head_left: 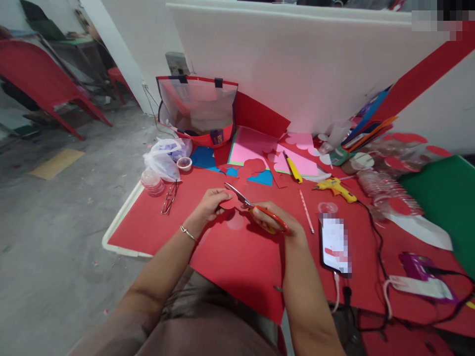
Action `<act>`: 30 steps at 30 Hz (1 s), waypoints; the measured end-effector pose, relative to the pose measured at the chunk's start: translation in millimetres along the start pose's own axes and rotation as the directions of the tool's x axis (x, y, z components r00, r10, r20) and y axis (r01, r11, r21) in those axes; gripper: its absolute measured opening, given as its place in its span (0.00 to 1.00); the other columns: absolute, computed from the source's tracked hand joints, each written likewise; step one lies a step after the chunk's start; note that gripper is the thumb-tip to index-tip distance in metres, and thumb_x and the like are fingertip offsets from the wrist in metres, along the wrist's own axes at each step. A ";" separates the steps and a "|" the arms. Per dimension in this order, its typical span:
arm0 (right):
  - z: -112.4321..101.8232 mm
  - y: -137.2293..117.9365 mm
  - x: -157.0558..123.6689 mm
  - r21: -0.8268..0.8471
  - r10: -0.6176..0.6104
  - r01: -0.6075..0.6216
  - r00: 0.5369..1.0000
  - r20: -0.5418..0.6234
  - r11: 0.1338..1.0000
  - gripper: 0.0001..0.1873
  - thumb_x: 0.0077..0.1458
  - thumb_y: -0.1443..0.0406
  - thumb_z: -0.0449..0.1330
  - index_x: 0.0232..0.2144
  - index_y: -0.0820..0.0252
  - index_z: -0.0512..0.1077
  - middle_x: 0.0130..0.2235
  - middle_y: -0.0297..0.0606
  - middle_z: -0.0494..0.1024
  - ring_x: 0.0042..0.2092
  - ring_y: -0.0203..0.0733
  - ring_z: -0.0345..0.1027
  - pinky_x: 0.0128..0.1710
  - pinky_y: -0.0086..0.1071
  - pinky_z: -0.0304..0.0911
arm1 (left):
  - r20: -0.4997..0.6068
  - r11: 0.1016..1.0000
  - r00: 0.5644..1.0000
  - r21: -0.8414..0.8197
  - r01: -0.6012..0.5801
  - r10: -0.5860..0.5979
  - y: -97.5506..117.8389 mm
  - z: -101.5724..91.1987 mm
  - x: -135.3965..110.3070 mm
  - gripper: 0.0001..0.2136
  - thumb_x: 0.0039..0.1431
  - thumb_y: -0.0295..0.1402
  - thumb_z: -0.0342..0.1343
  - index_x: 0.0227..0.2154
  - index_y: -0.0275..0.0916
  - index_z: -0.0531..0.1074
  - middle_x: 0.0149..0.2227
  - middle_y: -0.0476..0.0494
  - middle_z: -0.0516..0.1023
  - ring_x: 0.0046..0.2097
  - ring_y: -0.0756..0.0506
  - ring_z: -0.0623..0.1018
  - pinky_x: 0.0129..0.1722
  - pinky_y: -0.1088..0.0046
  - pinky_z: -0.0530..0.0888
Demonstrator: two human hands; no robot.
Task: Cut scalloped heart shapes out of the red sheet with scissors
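My left hand pinches a small piece of red paper with a rounded edge. In my right hand is a pair of scissors with orange-red and yellow handles. The blades are parted and reach up and left, beside the red paper. Below both hands a large red sheet hangs over the table's front edge, with a faint clear disc on it. Just beyond the hands lie red paper offcuts with curved edges.
Right of the hands lie a pencil, a yellow cutter knife, a yellow glue gun and a phone on a cable. Eyeglasses and stacked plastic lids sit left. A bag and pink sheets stand behind.
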State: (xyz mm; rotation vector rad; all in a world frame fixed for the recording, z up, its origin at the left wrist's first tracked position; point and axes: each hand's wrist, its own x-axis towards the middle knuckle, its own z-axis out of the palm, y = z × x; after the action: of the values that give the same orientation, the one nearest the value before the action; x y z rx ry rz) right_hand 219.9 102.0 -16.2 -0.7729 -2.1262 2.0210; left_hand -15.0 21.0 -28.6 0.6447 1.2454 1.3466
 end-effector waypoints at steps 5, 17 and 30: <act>-0.3 1.0 1.1 -0.004 -0.013 0.013 1.000 0.002 1.000 0.30 0.62 0.37 0.59 0.31 0.58 0.67 0.25 0.27 0.61 0.21 0.29 0.50 0.17 0.25 0.46 | -0.003 1.000 1.000 0.003 0.005 -0.005 -0.2 -0.7 0.2 0.11 0.43 0.37 0.67 0.23 0.34 0.74 0.14 0.53 0.67 0.13 0.56 0.59 0.12 0.77 0.51; -0.2 6.1 1.5 0.026 0.020 -0.020 1.000 0.001 0.999 0.32 0.63 0.35 0.57 0.37 0.59 0.70 0.27 0.27 0.60 0.22 0.29 0.47 0.18 0.25 0.43 | -0.008 1.000 1.000 -0.009 -0.001 0.001 -0.2 -2.3 0.8 0.12 0.44 0.37 0.68 0.23 0.34 0.75 0.15 0.53 0.68 0.13 0.56 0.60 0.13 0.77 0.51; -2.9 3.6 0.6 -0.062 -0.076 0.079 0.996 0.035 0.995 0.31 0.66 0.37 0.55 0.42 0.60 0.72 0.29 0.29 0.62 0.26 0.32 0.53 0.21 0.26 0.49 | -0.006 1.000 1.000 -0.004 0.000 0.000 -0.7 -2.3 0.2 0.11 0.45 0.36 0.68 0.24 0.33 0.76 0.15 0.53 0.67 0.14 0.56 0.60 0.13 0.76 0.51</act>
State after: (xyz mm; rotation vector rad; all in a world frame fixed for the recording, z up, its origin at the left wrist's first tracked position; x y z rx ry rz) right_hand 221.6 104.8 -19.5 -0.6591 -2.2118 1.9496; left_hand -16.9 20.3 -30.0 0.6378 1.2473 1.3518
